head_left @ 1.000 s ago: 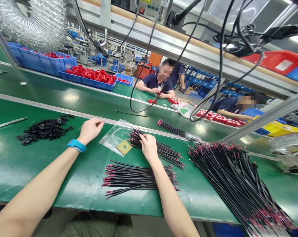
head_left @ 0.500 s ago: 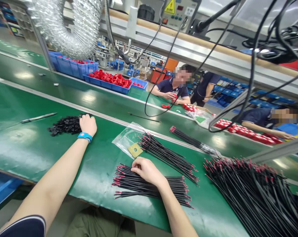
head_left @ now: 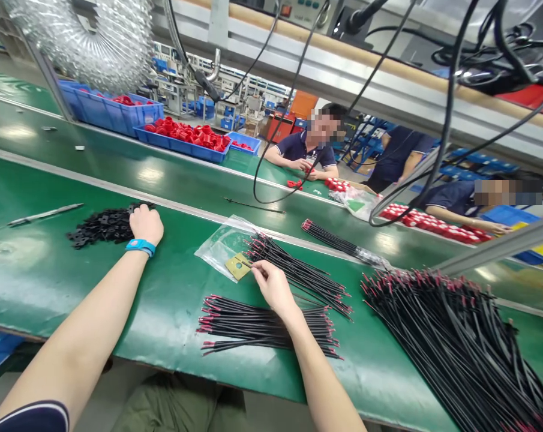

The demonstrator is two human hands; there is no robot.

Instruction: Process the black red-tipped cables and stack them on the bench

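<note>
My left hand (head_left: 146,225), with a blue wristband (head_left: 140,246), is curled at the right edge of a pile of small flat black pieces (head_left: 102,227); its fingertips are hidden. Between closed thumb and fingers, my right hand (head_left: 272,285) pinches a black cable (head_left: 248,264). One end of this cable reaches over a yellow square plate (head_left: 237,267) with a round hole. That plate lies on a clear plastic bag (head_left: 217,243). Just beyond the hand is a bundle of black cables with red ends (head_left: 305,270); another bundle (head_left: 248,324) lies nearer me, partly under my wrist.
A large heap of black cables (head_left: 455,342) covers the right side. A pen-like tool (head_left: 46,214) lies at left. Blue bins (head_left: 181,144) of red parts stand across the bench. A loose cable (head_left: 254,180) hangs in front. Co-workers (head_left: 305,150) are opposite.
My right hand has moved up from the near cable bundle to the yellow plate, with one cable pinched in it. My left hand stays at the black pile. The view has shifted slightly.
</note>
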